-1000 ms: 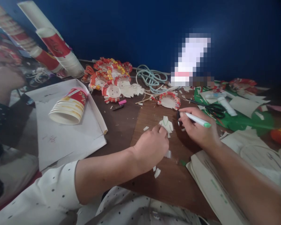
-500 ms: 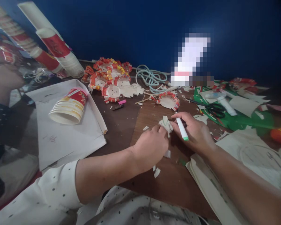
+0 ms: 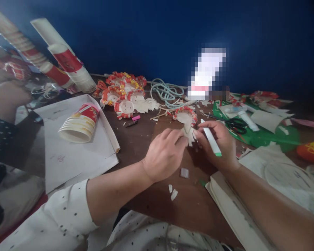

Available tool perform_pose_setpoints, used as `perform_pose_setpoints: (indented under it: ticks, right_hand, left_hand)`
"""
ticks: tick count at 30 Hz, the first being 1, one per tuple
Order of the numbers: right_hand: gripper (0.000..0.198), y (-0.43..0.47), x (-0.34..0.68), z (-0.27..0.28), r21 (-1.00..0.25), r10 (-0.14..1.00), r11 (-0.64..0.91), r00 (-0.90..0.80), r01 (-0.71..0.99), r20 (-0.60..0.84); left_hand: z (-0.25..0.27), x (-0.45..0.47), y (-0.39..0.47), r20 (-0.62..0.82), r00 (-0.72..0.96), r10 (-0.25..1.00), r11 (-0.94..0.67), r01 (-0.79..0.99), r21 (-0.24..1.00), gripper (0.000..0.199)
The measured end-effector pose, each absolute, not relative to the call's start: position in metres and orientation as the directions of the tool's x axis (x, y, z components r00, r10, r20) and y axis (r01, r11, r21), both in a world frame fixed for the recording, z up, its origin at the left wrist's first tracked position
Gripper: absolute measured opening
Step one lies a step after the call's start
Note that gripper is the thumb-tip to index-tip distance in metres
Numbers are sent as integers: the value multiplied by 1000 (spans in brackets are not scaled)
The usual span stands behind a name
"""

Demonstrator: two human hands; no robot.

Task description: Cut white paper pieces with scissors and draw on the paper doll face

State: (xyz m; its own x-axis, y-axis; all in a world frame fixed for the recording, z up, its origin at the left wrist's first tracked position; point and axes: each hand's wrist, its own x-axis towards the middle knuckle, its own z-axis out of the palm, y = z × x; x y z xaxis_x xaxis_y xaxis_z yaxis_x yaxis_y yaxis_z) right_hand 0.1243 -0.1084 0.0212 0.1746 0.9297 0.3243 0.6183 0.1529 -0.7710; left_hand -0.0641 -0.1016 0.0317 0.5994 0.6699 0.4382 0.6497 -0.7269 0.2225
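Note:
My left hand (image 3: 164, 153) pinches a small white paper cutout (image 3: 190, 136) with a fringed lower edge, just above the brown table (image 3: 157, 205). In my right hand (image 3: 223, 144) lies a white marker (image 3: 211, 139) with a green end, slanting between thumb and fingers. The right thumb and fingertips come close to the cutout's right side; whether they touch it, I cannot tell. Right behind the cutout is a cut paper-cup piece (image 3: 183, 116) with a curled red rim, partly overlapped by it in view.
A white box lid (image 3: 68, 167) carries nested paper cups (image 3: 80, 127) on the left. Finished cup figures (image 3: 127, 104), a pale blue cord (image 3: 167, 92) and a phone-like blurred bright patch stand behind. Black scissors (image 3: 235, 124) lie right, on green material (image 3: 267, 139). Another person's arm (image 3: 9, 96) is far left.
Both hands have lifted the cutout a little away from me, toward the red-rimmed cup piece. The marker stays in the right hand. The camera view has tilted slightly.

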Motion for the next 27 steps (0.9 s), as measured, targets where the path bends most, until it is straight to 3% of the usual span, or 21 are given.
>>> perform_pose_setpoints:
  ticks: [5,13,17,20,24,27]
  right_hand:
    - [29,-102,130,17,-847,884,156,311,508,350]
    - [30,-94,137,10,-857,855,229,325,461,404]
    - [33,-91,143,8,-868,840,255,347,427,418]
    - [35,-89,147,9,-877,831,242,378,416,409]
    - [34,-88,150,15,-896,824,215,420,388,379]
    - [34,-87,150,17,-920,823,196,454,339,342]
  left_hand:
    - [20,-65,-81,583,389,713,-682,577,448,21]
    - [27,-46,-60,268,224,937,-339,404,849,19]
    - [32,-26,-48,141,253,957,-218,311,925,30]
    - [27,-11,-36,45,284,958,-108,209,972,21]
    - [18,-1,-23,-82,235,968,110,-108,988,27]
    - [15,-5,-15,-131,152,980,166,-247,955,31]
